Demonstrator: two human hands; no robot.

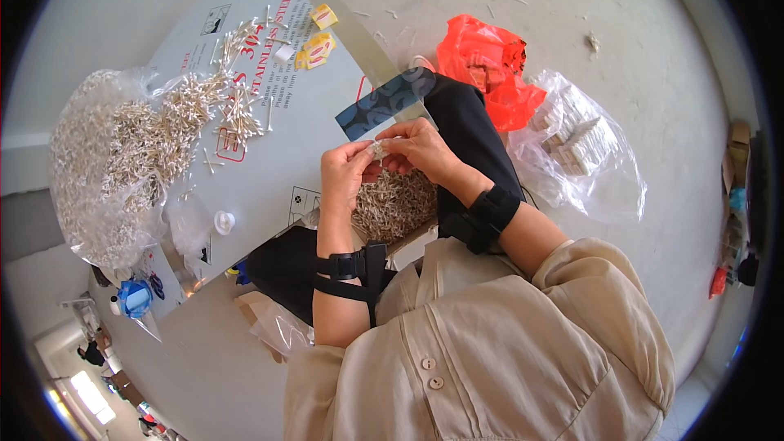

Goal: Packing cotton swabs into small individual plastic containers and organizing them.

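Note:
My left hand (345, 173) and my right hand (425, 151) meet in front of me, fingers closed on a small bunch of cotton swabs (378, 151). The white tips show between my thumbs and fingers; the rest of the bunch is hidden. Just below my hands, a cardboard box (415, 242) between my knees holds a heap of loose cotton swabs (397, 206). A dark blue patterned strip (377, 109) lies beyond my hands, by my right knee. To the left, a large clear bag (102, 220) spills many more swabs (184, 118) onto the table.
The grey printed table (269, 151) also carries small yellow boxes (317, 50) and a white round lid-like piece (224, 222). On the floor (653, 114) to the right are a red plastic bag (482, 41) and a clear bag of white packs (581, 143).

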